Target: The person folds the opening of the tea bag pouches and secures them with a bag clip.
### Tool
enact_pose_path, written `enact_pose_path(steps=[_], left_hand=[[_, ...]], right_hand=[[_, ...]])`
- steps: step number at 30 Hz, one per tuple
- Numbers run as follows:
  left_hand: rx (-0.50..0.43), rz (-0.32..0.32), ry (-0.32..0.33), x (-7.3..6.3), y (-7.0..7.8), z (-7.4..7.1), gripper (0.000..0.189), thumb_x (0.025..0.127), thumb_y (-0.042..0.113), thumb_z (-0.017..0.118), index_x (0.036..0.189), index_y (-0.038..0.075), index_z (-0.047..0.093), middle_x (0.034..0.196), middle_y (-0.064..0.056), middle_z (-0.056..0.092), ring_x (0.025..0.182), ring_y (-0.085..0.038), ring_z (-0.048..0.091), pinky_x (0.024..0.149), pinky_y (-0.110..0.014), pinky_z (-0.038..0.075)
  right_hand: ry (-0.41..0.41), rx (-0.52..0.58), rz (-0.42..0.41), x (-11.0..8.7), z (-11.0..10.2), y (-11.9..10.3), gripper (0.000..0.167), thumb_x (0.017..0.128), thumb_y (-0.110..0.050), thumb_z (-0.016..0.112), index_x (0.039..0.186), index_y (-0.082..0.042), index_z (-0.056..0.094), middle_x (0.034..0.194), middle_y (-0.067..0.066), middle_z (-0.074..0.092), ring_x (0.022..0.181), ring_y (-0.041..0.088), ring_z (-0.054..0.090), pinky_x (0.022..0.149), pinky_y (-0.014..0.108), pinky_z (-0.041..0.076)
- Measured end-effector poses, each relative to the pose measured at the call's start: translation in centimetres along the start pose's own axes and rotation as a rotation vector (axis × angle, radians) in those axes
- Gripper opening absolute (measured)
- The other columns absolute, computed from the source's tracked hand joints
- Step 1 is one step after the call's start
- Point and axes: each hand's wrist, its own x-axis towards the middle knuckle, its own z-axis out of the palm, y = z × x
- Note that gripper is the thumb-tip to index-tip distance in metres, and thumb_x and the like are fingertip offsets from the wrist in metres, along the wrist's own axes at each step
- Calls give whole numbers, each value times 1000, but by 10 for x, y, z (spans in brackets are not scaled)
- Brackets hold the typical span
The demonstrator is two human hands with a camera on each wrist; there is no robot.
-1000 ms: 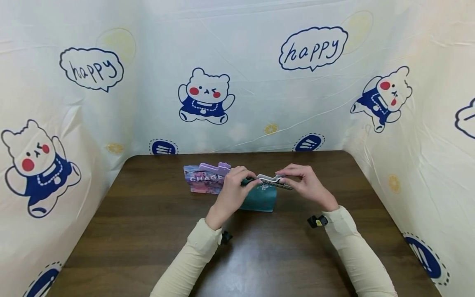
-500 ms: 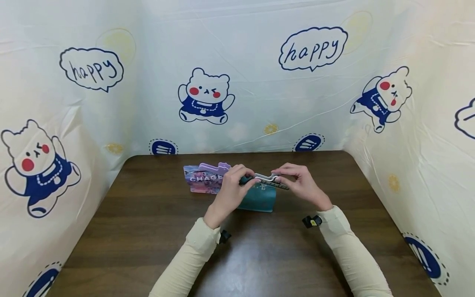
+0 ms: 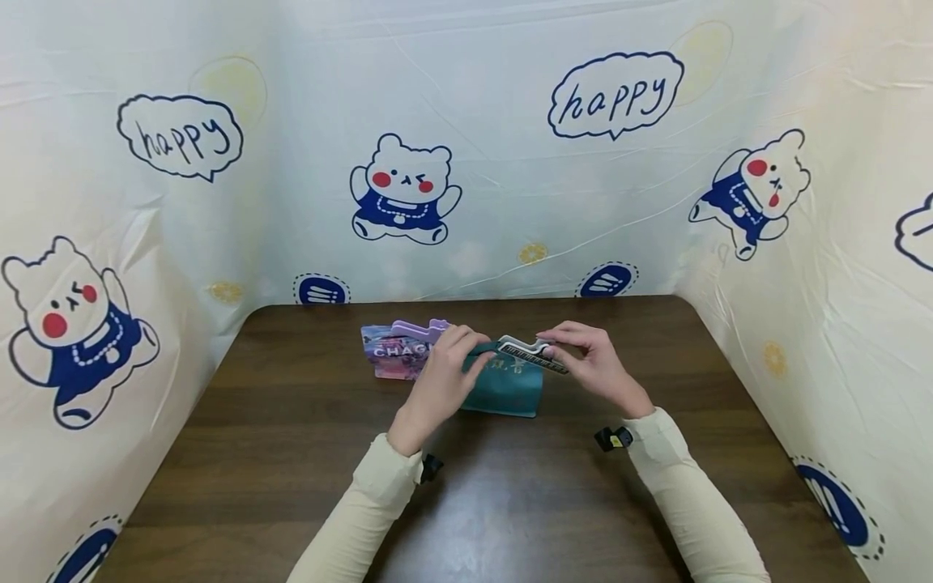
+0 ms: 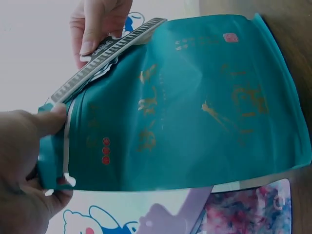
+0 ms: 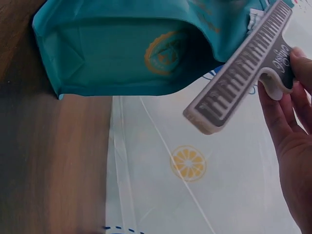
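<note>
A teal pouch (image 3: 506,393) with gold lettering stands upright on the table. My left hand (image 3: 437,385) pinches its top edge at the left end, thumb in front, as the left wrist view shows. The thumb and fingers of my right hand (image 3: 594,368) pinch the wavy handle of a long grey-and-white bag clip (image 5: 243,68). In the left wrist view this clip lies slanted across the pouch's top edge, its left end close to my left thumb (image 4: 53,117). At its right end, the clip sticks out past the pouch.
Left of the teal pouch stands a pink-and-blue printed pouch (image 3: 397,360) with a purple bag clip (image 3: 417,330) along its top. My left hand partly covers it. Behind the brown wooden table (image 3: 291,453) hangs a pale curtain (image 3: 503,202) with bear drawings.
My left hand has slid left off the clip's end along the pouch's top edge, baring more of the clip. My right hand has shifted slightly left with the clip.
</note>
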Motion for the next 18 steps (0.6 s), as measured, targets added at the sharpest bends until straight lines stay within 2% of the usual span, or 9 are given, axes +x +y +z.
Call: enact_pose_path(steps=[6, 9, 11, 13, 16, 18], left_hand=[[1, -25, 45, 1, 4, 5, 15, 89, 2, 76, 104, 1, 72, 97, -8, 66, 93, -23, 60, 84, -38, 54], [0, -50, 68, 2, 7, 6, 14, 90, 4, 75, 103, 0, 71, 97, -10, 67, 95, -26, 62, 95, -45, 52], [2, -71, 82, 1, 9, 7, 14, 90, 4, 76, 102, -1, 70, 96, -11, 67, 94, -26, 62, 96, -47, 51], [11, -92, 97, 1, 10, 7, 15, 89, 6, 76, 102, -1, 70, 96, -11, 67, 93, -26, 62, 95, -46, 51], [32, -116, 115, 0, 11, 8, 17, 89, 9, 78, 101, 0, 69, 95, -11, 67, 92, -26, 61, 83, -41, 53], [45, -127, 124, 0, 12, 8, 19, 88, 10, 78, 101, 1, 68, 96, -11, 66, 92, -25, 61, 82, -40, 53]], right_hand=[[32, 24, -49, 3, 8, 1, 24, 82, 24, 69, 104, 16, 71, 97, 25, 70, 87, 18, 65, 75, 18, 54], [42, 35, -55, 6, 12, 0, 24, 82, 23, 68, 105, 16, 71, 97, 24, 70, 87, 18, 64, 73, 17, 54], [50, 40, -53, 7, 14, -1, 25, 82, 23, 68, 105, 15, 72, 97, 24, 70, 87, 17, 64, 72, 17, 53], [59, 46, -51, 8, 15, -1, 26, 83, 23, 68, 106, 14, 72, 97, 24, 70, 87, 16, 64, 73, 16, 54], [68, 49, -47, 8, 16, -1, 27, 83, 23, 68, 107, 13, 72, 98, 24, 70, 89, 14, 64, 75, 16, 54], [73, 49, -41, 8, 17, 0, 27, 83, 23, 68, 107, 13, 72, 98, 24, 70, 89, 14, 64, 77, 16, 54]])
